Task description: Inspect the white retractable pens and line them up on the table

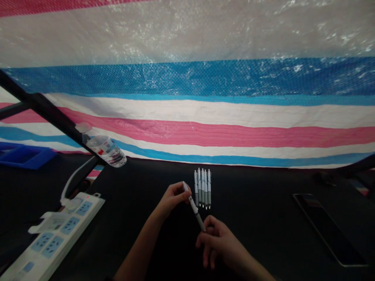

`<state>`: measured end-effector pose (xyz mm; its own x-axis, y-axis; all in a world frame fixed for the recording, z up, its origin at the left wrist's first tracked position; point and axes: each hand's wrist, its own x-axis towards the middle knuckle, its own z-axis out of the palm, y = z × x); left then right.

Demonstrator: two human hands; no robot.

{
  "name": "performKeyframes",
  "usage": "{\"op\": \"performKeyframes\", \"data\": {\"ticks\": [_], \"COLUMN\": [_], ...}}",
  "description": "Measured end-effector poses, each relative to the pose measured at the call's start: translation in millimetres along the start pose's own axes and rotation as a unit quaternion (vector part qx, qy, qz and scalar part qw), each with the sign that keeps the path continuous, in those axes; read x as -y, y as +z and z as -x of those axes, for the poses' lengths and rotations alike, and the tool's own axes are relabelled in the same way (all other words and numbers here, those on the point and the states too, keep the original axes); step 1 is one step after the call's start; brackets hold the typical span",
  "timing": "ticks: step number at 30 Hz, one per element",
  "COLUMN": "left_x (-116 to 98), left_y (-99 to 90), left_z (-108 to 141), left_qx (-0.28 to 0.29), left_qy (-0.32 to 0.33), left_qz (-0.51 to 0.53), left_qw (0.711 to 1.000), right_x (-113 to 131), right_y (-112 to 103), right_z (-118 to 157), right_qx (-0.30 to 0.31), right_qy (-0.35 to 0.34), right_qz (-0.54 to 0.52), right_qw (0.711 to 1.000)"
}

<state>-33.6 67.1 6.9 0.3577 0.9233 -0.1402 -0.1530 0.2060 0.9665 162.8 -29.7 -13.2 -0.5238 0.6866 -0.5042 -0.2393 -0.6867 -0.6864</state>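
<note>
A white and grey click pen (193, 207) slants between my two hands above the black table. My left hand (175, 197) is closed on its upper, white end, with thumb and fingers pinching it. At the lower, grey end, the thumb and index finger of my right hand (216, 238) close around the tip, while its other fingers curl loosely below. Just beyond my hands, several matching pens (202, 189) lie side by side in a row, tips toward me. The leftmost one sits slightly apart and lower than its neighbours.
A white power strip (70, 226) with a plugged-in cable lies at the left. Behind it are a clear water bottle (108, 151), a black metal bar (52, 113) and a blue tray (29, 157). A dark phone (329, 230) lies at the right. Striped sheeting (187, 78) hangs behind the table.
</note>
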Motion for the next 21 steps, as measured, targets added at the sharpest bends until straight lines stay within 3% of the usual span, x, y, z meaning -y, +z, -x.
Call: {"op": "performKeyframes", "data": {"ticks": [17, 21], "left_x": [1.3, 1.4], "left_y": [1.0, 2.7], "left_z": [-1.1, -0.5], "left_qx": [-0.021, -0.016], "left_qy": [0.014, 0.012], "left_qz": [0.002, 0.004], "left_qw": [1.000, 1.000], "right_x": [6.2, 7.1], "right_y": [5.0, 5.6], "right_z": [1.5, 1.0], "right_qx": [-0.009, -0.040], "right_qy": [-0.006, -0.032], "right_qz": [-0.002, 0.082], "right_qw": [1.000, 0.995]}}
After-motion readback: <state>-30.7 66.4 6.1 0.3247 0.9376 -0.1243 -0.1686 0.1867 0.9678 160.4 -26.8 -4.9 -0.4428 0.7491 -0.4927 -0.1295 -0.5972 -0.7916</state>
